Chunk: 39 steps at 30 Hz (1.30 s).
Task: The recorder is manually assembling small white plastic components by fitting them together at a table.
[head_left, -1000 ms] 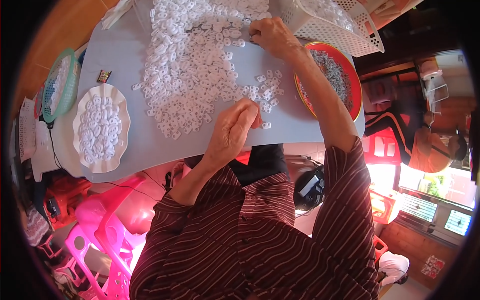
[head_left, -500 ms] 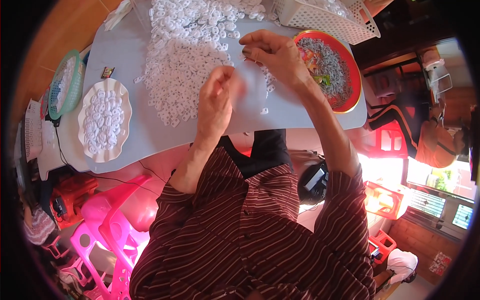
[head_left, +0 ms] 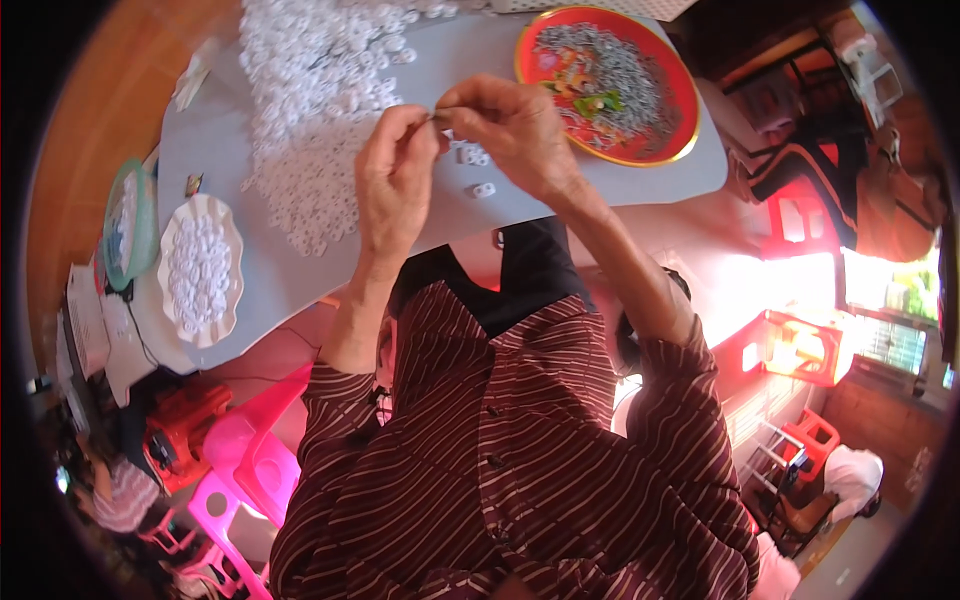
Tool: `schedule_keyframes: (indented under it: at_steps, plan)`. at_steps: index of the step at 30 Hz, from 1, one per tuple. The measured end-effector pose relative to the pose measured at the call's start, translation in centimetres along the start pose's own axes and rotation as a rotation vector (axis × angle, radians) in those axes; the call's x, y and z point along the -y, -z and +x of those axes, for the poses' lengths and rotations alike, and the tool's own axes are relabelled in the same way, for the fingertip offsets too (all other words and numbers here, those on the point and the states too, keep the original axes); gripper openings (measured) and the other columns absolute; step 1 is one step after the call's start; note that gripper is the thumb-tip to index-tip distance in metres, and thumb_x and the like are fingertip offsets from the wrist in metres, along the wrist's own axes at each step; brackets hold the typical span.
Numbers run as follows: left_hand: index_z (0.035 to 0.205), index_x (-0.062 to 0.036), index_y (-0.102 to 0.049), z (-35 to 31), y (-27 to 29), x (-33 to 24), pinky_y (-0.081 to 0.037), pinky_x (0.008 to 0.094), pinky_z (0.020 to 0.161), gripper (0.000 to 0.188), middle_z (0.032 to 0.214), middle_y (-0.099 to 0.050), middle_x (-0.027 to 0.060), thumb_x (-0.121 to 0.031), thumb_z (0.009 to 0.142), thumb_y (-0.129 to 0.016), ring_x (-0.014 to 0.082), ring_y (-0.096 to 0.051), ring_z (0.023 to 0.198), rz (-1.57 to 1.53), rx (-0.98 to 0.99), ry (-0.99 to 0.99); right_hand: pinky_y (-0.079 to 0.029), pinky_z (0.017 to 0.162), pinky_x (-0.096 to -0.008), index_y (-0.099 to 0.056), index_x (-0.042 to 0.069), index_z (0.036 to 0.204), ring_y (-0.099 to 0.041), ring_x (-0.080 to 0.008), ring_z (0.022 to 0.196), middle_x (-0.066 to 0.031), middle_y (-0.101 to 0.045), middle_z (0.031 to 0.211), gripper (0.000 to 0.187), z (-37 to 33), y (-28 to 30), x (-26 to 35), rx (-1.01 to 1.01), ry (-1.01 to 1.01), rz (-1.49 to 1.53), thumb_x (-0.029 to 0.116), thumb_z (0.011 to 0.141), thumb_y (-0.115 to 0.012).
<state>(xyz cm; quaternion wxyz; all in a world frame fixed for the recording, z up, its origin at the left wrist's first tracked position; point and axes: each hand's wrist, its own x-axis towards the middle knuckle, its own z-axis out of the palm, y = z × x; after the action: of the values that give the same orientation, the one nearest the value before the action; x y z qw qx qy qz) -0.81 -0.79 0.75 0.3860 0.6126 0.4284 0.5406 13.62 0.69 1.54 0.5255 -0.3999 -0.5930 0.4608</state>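
Observation:
My left hand (head_left: 395, 175) and my right hand (head_left: 515, 130) meet above the table, fingertips pinched together. Whatever they hold between them is too small and covered to make out. Under and beside the left hand spreads a large pile of small white plastic pieces (head_left: 310, 95), with smaller white pieces at its near side. A few loose white pieces (head_left: 483, 190) lie below the right hand. To the right of that hand, a red round tray (head_left: 685, 140) with a gold rim holds many small grey metal-looking parts (head_left: 625, 75) and a green wrapper (head_left: 598, 102).
On the table's left stands a wavy-rimmed white dish (head_left: 235, 270) full of white oval pieces. A green basket (head_left: 145, 235) sits beyond it. Pink chairs (head_left: 255, 460) and red stools (head_left: 800, 350) stand on the floor. Other people are seated at both sides.
My hands were apart, the left blurred by motion; now their fingertips meet. The view has shifted, so the tray and the pile appear higher and further left.

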Motion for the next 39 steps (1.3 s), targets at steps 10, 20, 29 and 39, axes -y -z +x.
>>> schedule_keyframes:
  at_steps: [10, 20, 29, 39]
  plan:
    - [0.091, -0.0012, -0.057, -1.5, -0.7, 1.4, -0.042, 0.0228, 0.066, 0.014, 0.072, -0.058, 0.0029, -0.014, 0.090, -0.052, 0.0087, -0.052, 0.068, -0.338, 0.045, 0.243, -0.050, 0.062, -0.0319, -0.066, 0.003, 0.084, -0.064, -0.0238, 0.068, -0.0122, -0.065, 0.075, 0.009, 2.4, 8.6, 1.4, -0.050, 0.280, -0.910, 0.008, 0.077, -0.063]
    - [0.088, 0.0001, -0.056, -2.2, -1.0, 1.2, -0.045, 0.0266, 0.071, 0.012, 0.068, -0.055, 0.0031, -0.011, 0.089, -0.052, 0.0116, -0.053, 0.069, -0.361, 0.063, 0.239, -0.051, 0.069, -0.0346, -0.069, 0.005, 0.089, -0.065, -0.0253, 0.072, -0.0109, -0.067, 0.078, 0.015, 5.0, 13.3, -1.2, 0.129, 0.210, -1.226, 0.011, 0.077, -0.062]
    - [0.088, -0.0007, -0.056, -2.2, -0.9, 0.9, -0.043, 0.0242, 0.069, 0.011, 0.070, -0.056, 0.0024, -0.010, 0.090, -0.051, 0.0094, -0.052, 0.069, -0.301, 0.083, 0.221, -0.051, 0.068, -0.0328, -0.068, 0.002, 0.086, -0.065, -0.0216, 0.067, -0.0104, -0.067, 0.075, 0.013, 6.2, 13.5, -0.3, 0.215, 0.194, -1.156, 0.011, 0.078, -0.063]
    - [0.089, -0.0003, -0.055, -2.1, -1.1, 0.7, -0.043, 0.0223, 0.066, 0.011, 0.074, -0.058, 0.0031, -0.011, 0.090, -0.052, 0.0085, -0.052, 0.068, -0.220, 0.119, 0.174, -0.051, 0.067, -0.0380, -0.066, 0.001, 0.082, -0.063, -0.0287, 0.068, -0.0164, -0.063, 0.073, 0.012, 5.2, 10.5, 0.8, 0.334, 0.105, -1.232, 0.009, 0.074, -0.064]
